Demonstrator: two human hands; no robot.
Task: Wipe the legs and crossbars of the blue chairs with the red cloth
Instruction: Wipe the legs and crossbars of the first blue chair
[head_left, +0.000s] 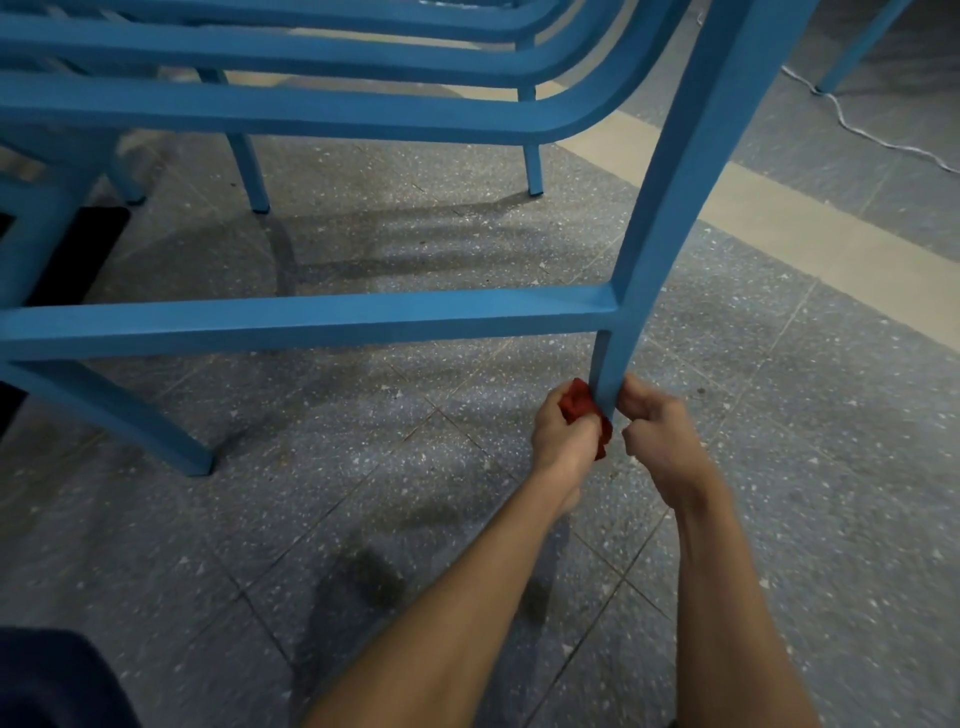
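A blue chair leg (670, 197) slants down from the top right to the floor, where both my hands meet it. A blue crossbar (311, 319) runs left from it to another leg (119, 415). The red cloth (579, 402) is bunched against the left side of the leg's foot, and my left hand (563, 441) grips it there. My right hand (657, 426) is curled around the right side of the same leg, fingers pinching near the cloth's lower end.
Curved blue seat rails (311, 109) of stacked chairs fill the top. More blue legs (532, 166) stand behind on the speckled grey tile floor. A white cable (857, 130) snakes at the upper right. A beige floor strip (779, 218) crosses diagonally.
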